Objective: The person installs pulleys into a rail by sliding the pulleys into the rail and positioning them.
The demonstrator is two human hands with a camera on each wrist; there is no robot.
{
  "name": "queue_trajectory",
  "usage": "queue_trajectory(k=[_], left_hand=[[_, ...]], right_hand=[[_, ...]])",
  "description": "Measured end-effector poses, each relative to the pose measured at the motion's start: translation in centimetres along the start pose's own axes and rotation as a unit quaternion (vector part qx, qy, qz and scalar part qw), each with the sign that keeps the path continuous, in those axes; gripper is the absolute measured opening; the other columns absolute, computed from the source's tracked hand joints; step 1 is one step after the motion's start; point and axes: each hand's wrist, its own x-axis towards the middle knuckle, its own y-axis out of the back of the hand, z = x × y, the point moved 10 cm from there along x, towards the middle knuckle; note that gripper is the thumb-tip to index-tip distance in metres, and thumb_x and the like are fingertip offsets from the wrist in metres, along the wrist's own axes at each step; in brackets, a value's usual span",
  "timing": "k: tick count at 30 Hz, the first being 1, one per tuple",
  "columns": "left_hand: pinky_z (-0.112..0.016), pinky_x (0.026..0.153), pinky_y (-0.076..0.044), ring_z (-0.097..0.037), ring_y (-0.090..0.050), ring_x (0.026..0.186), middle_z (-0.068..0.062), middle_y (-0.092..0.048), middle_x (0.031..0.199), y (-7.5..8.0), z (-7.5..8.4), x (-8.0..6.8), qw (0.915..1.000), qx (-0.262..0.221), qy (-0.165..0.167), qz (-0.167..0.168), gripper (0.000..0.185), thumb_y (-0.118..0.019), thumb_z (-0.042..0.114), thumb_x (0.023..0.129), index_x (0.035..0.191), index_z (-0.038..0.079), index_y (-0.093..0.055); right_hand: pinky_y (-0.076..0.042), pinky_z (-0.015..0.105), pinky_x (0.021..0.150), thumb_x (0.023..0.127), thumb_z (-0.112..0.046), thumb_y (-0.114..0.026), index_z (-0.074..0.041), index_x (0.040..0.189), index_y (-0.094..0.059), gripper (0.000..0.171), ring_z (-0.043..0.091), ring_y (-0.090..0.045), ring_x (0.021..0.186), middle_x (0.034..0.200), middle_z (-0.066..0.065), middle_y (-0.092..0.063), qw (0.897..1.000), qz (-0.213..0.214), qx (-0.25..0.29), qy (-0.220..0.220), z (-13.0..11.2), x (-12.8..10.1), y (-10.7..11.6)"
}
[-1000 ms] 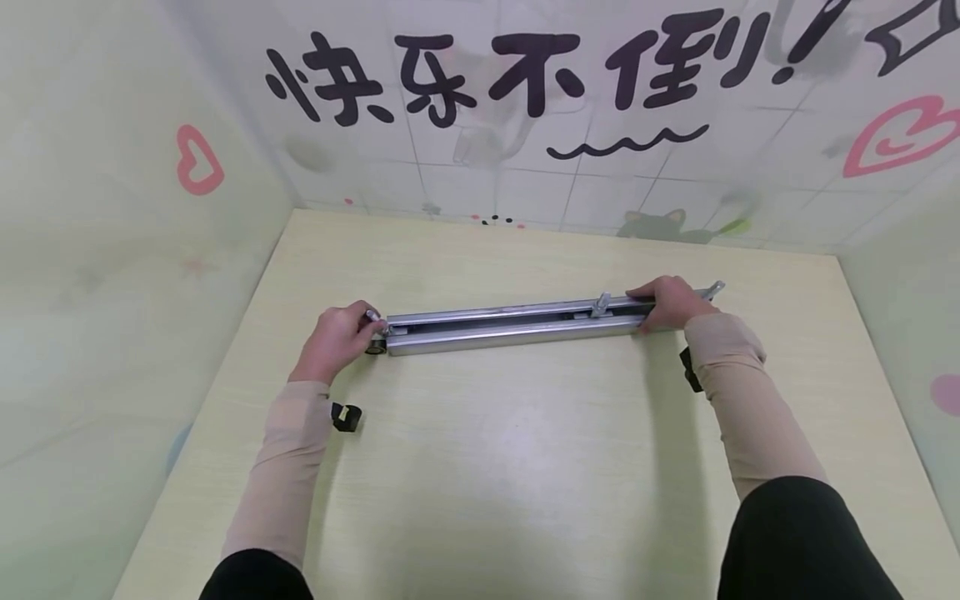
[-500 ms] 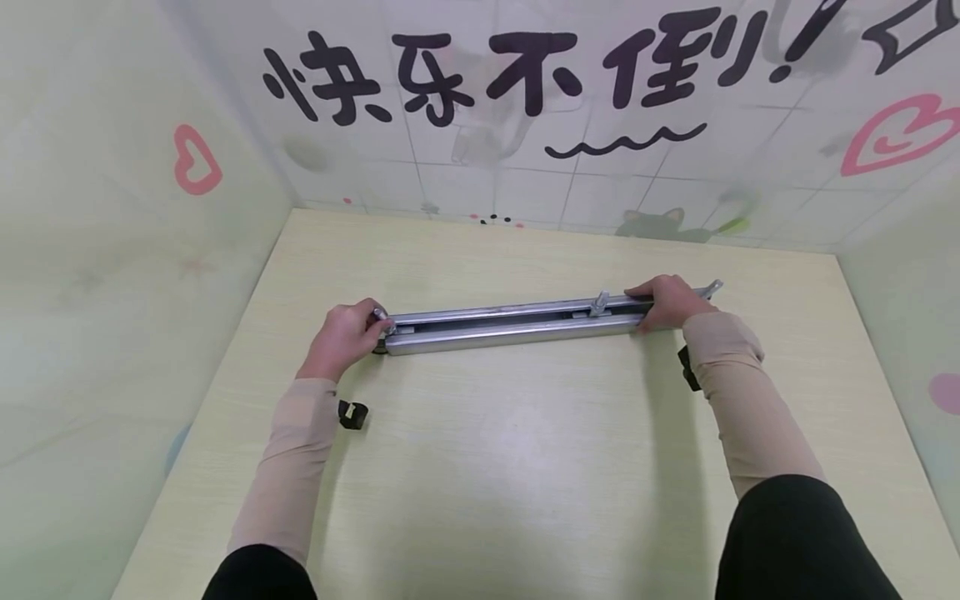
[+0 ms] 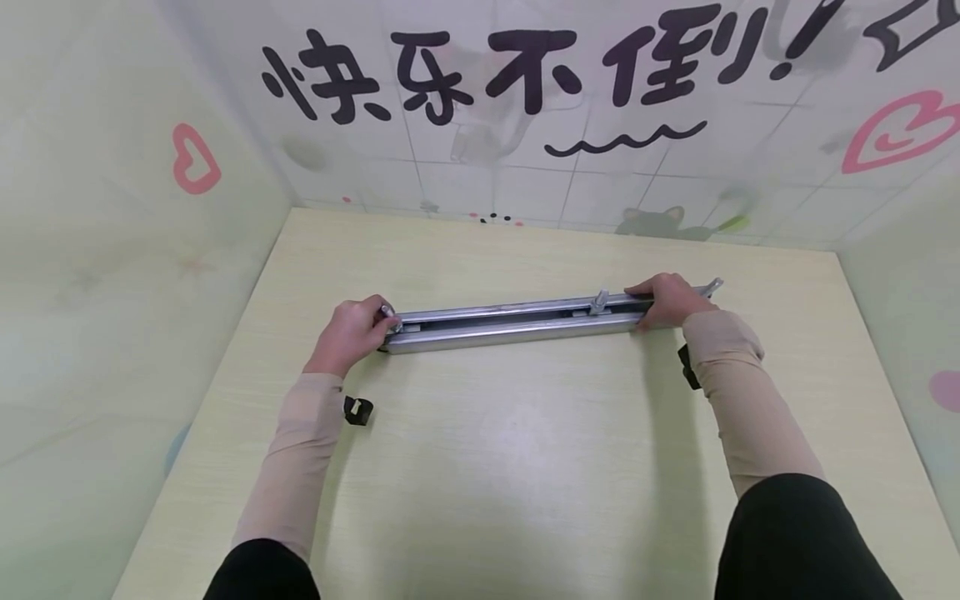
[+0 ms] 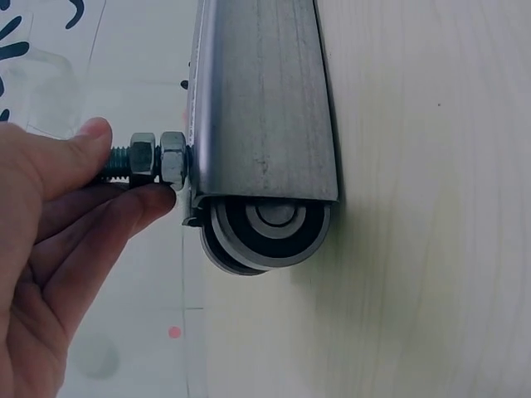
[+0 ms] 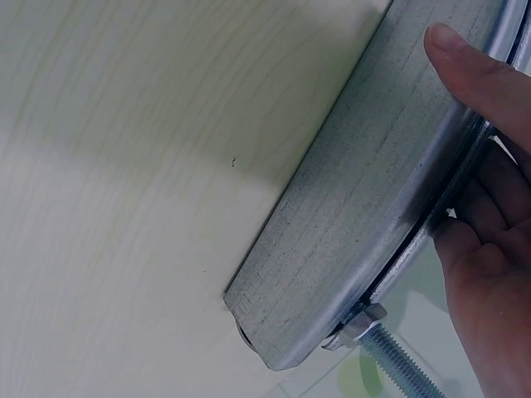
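A long galvanized steel channel rail [image 3: 510, 332] lies on the table, its slot facing up. At its left end my left hand [image 3: 351, 335] pinches the threaded bolt [image 4: 119, 163] of a roller carriage, between thumb and fingers. Two hex nuts [image 4: 158, 159] sit on that bolt. In the left wrist view, the carriage's wheels [image 4: 274, 228] are partly inside the rail, poking out of its end. Near the other end my right hand [image 3: 670, 302] grips the rail across its width, thumb on the near side wall. A bolt [image 5: 400, 361] with a nut stands at the right end.
Another upright bolt [image 3: 600, 302] rises from the slot just left of the right hand. The pale wooden table [image 3: 517, 467] is bounded by a printed back wall [image 3: 465, 187] and side walls. Black wrist cameras hang beneath both sleeves.
My left hand has moved a little to the right with the bolt, and the carriage wheels have gone further into the rail's left end. The right hand has stayed in place.
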Motion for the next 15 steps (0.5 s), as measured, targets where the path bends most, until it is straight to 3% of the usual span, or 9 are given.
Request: queue_trajectory(k=[15], left_hand=[[-0.026,0.050,-0.042,-0.015,-0.049,0.053,-0.010,-0.061,0.067,-0.62,0.96,0.82,0.9998,0.002,-0.001,-0.021,0.015,-0.065,0.012,0.083,0.084,-0.003,-0.061]], right_hand=[[-0.035,0.050,0.097,0.060,-0.009,-0.082,0.000,0.122,-0.055,0.068,0.042,-0.045,0.114,0.124,0.027,-0.051,1.000,0.010,0.004,-0.002,0.26,0.00,0.14]])
